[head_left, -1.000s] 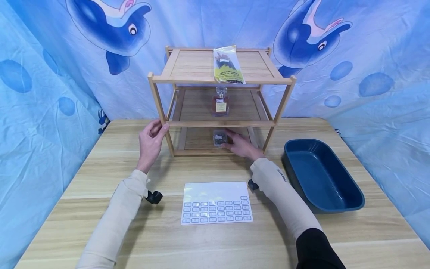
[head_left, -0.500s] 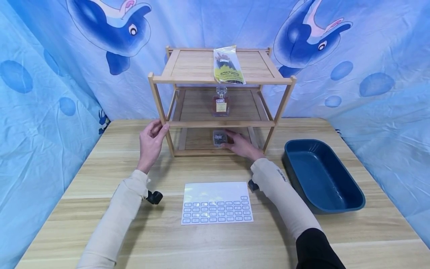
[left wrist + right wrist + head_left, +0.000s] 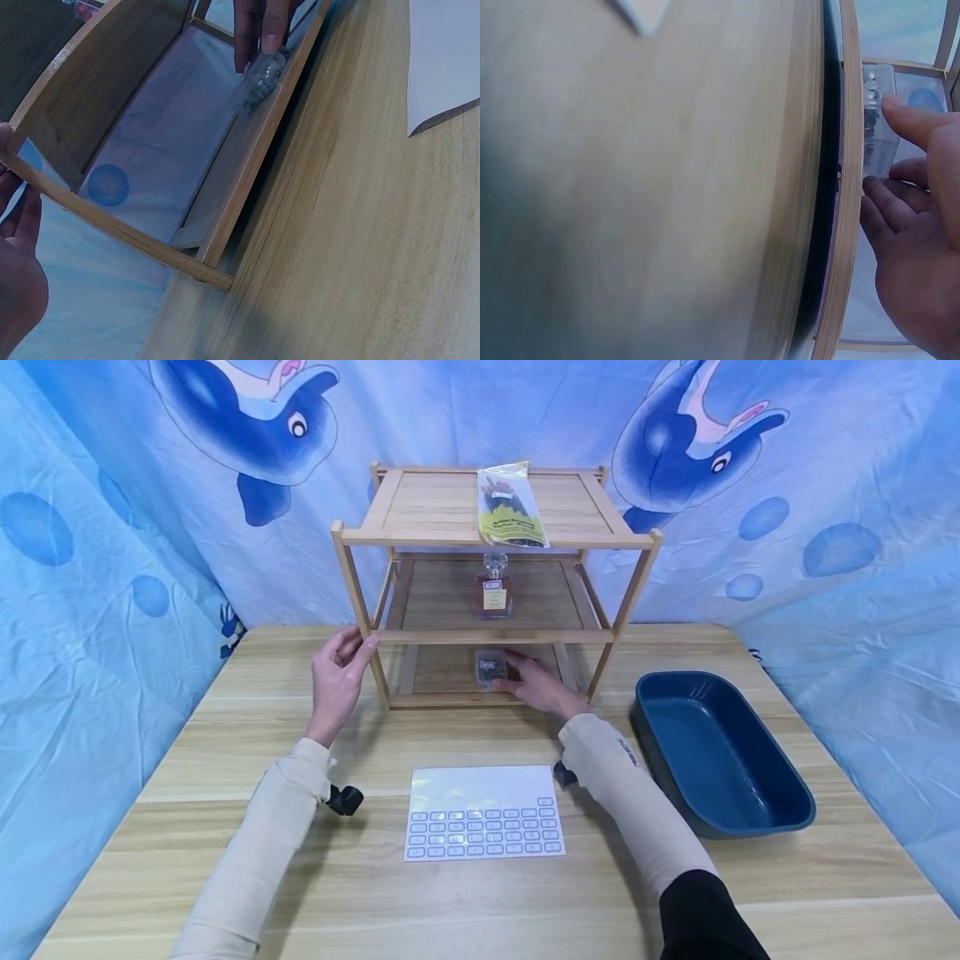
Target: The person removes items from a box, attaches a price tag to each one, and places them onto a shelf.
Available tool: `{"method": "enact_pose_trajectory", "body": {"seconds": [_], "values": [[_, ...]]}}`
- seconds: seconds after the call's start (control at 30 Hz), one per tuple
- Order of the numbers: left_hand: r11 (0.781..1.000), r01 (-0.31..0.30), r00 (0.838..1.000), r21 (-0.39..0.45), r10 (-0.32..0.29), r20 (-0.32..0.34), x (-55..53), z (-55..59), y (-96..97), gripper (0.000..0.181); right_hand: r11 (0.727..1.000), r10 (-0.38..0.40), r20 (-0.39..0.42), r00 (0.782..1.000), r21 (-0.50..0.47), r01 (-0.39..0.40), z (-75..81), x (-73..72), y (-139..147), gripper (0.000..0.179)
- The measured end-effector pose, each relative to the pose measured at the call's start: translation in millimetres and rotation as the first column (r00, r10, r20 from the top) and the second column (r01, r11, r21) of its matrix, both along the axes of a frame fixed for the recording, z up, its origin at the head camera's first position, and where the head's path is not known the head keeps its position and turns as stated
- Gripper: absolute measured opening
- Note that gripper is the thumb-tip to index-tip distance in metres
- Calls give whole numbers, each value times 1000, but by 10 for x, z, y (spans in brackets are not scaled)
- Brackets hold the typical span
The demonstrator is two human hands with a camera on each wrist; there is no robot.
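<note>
My left hand (image 3: 335, 681) grips the front left post of a three-tier wooden shelf rack (image 3: 495, 637), thumb in front and fingers curled behind. On the lowest tier stands a small clear plastic box (image 3: 487, 668) with a white label and small dark and silvery pieces inside. My right hand (image 3: 536, 681) holds it from the right, between thumb and fingers. Seen in the right wrist view, the thumb lies against the box (image 3: 880, 124) and the other fingers are at its lower end. A perfume bottle (image 3: 493, 593) stands on the middle tier.
A yellow and black packet (image 3: 510, 510) lies on the top tier, overhanging its front edge slightly. In front of the rack, a white sheet with rows of blue-outlined labels (image 3: 483, 814) lies on the table. At right stands a dark blue plastic basin (image 3: 791, 827). Blue dolphin-print cloth hangs behind.
</note>
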State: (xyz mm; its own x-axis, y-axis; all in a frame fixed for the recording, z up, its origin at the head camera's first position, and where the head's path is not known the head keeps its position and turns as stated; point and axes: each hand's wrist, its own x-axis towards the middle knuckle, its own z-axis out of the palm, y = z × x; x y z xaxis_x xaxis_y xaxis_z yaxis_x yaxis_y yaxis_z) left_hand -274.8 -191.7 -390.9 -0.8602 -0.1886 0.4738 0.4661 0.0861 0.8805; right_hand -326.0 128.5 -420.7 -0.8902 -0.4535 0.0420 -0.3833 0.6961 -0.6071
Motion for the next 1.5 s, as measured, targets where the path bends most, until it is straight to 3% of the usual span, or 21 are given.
{"method": "enact_pose_trajectory", "body": {"seconds": [0.63,1.03,1.23,1.5], "values": [[1000,-1,1000,-8,1,13,-8,-3,12,40,1000,-3,-13,1000,29,4,-3,6,-3,69],[1000,19,1000,-10,-19,16,-38,-6,9,41,999,-14,-46,999,-44,12,-19,32,57,73],[999,16,999,-35,-14,46,-19,11,-13,44,998,-43,-77,996,-42,40,44,148,114,75],[997,22,998,-80,-17,63,62,52,-59,48,998,-54,-137,989,26,58,216,476,136,71]]}}
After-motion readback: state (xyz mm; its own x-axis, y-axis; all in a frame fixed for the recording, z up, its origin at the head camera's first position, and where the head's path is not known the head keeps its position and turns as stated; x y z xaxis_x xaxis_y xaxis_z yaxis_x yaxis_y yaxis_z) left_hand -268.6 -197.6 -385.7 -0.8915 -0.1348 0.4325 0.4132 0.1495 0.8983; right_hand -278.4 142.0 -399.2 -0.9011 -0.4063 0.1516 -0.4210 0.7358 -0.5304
